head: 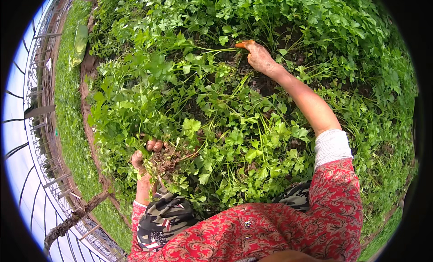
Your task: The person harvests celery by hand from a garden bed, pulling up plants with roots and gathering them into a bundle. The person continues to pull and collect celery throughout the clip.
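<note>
My left hand (147, 160) is at the lower left, its soil-stained fingers curled around a bunch of uprooted leafy plants. A clump of roots and soil (168, 162) hangs from this bunch beside the fingers. Farther forward, my right hand (260, 57) reaches down into the bed among celery-like plants (280, 28). Long pale green stems (218, 50) run from the left to its fingertips, and it appears to grip them. Something orange (244, 44) covers or lies along those fingertips; whether it is a finger cover or a handle is unclear.
Dense green foliage (236, 140) fills the bed, with dark soil (267, 84) between stems. A dirt ridge (88, 92) borders it on the left, near a rough wooden post (76, 216). A greenish sack (80, 45) lies beyond. My camouflage-clad knee (169, 218) is close to the plants.
</note>
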{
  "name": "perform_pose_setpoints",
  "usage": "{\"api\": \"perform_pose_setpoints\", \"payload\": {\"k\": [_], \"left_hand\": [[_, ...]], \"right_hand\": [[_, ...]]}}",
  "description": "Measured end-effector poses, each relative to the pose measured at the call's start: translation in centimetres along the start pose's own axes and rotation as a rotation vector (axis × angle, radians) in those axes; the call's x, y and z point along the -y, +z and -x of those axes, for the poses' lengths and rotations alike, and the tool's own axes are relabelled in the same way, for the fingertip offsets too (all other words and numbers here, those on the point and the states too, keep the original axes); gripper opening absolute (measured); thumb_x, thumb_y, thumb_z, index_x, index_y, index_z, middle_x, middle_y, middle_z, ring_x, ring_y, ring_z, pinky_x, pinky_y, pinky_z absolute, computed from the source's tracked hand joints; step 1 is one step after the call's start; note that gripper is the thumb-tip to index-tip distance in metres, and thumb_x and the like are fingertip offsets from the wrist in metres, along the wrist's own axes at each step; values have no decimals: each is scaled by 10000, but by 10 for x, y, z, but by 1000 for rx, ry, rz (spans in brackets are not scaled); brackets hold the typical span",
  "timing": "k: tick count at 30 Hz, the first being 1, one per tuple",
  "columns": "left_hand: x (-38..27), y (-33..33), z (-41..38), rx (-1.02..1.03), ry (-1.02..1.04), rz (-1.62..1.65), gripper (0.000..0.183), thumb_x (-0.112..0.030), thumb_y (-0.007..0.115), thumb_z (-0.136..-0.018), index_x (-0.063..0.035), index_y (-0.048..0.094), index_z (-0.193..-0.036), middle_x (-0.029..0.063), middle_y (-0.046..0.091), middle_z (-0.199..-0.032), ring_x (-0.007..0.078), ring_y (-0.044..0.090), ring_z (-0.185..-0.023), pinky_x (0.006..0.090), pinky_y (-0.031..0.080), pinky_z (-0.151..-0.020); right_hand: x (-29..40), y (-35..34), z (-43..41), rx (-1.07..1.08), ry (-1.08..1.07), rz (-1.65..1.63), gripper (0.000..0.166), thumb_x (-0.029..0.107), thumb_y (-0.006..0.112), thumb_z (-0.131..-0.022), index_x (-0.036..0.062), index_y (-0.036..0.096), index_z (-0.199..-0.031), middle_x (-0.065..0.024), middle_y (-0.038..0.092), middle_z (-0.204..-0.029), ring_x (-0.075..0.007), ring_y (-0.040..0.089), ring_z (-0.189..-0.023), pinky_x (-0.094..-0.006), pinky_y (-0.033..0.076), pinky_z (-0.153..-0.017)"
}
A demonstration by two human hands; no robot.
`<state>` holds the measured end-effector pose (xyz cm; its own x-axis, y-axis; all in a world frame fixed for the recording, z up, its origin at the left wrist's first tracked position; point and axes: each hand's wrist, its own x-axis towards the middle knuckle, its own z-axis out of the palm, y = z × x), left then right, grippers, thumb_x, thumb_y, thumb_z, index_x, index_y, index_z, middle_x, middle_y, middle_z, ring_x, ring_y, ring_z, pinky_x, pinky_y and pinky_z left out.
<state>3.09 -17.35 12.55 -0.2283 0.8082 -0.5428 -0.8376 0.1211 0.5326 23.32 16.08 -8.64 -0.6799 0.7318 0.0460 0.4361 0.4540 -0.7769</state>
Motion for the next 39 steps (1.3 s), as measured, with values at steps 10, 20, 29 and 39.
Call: {"api": "perform_pose_setpoints", "payload": {"k": [10, 20, 29, 39], "left_hand": [[1, -15, -3, 40, -4, -76, 359, -314, 630, -623, -92, 436, -827, 48, 439, -805, 237, 417, -911, 378, 301, -926], [3, -16, 7, -133, 41, -82, 351, -295, 641, -631, -82, 471, -852, 17, 449, -794, 214, 442, -886, 407, 332, -918], [3, -21, 21, -180, 129, -80, 294, -271, 627, -638, -103, 455, -808, 5, 445, -767, 183, 459, -827, 384, 356, -900], [1, 2, 16, -178, -27, -80, 284, -281, 632, -646, -129, 444, -794, 11, 462, -773, 217, 462, -887, 409, 373, -882]], "right_hand": [[-29, -27, -32, -311, 267, 77, 240, 41, 449, -723, 31, 573, -928, -178, 589, -885, -319, 572, -804, -355, 469, -715], [-33, -27, -75, -51, 442, 169, 186, 189, 576, -782, 79, 621, -924, -139, 614, -835, -279, 593, -774, -388, 489, -663], [-37, -31, -74, -294, 417, 145, 382, 197, 674, -692, 32, 548, -1012, -160, 590, -947, -276, 574, -858, -378, 464, -747], [-57, -30, -77, -206, 276, -47, 281, 153, 582, -767, 14, 544, -1009, -113, 614, -803, -196, 584, -628, -271, 475, -518]]}}
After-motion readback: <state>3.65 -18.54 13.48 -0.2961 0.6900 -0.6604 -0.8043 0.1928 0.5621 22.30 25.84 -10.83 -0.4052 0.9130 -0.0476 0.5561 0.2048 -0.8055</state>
